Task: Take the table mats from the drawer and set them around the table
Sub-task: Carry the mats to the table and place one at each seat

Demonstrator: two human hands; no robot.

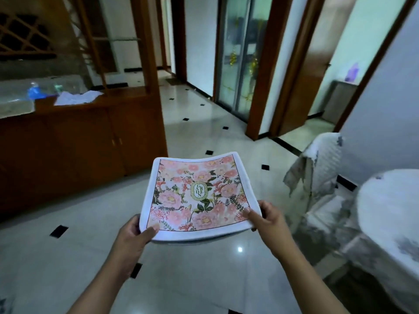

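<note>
I hold a stack of table mats level in front of me, above the floor. The top mat has a white border, pink flowers and a green oval label in its middle. My left hand grips the stack's near left corner, thumb on top. My right hand grips the near right corner the same way. The table, under a white cloth with a grey flower print, stands at the right edge. The drawer is not in view.
A covered chair stands at the table's left side. A brown wooden cabinet with papers on top runs along the left. Glossy white floor tiles with small black squares stretch ahead toward a glass door and open doorways.
</note>
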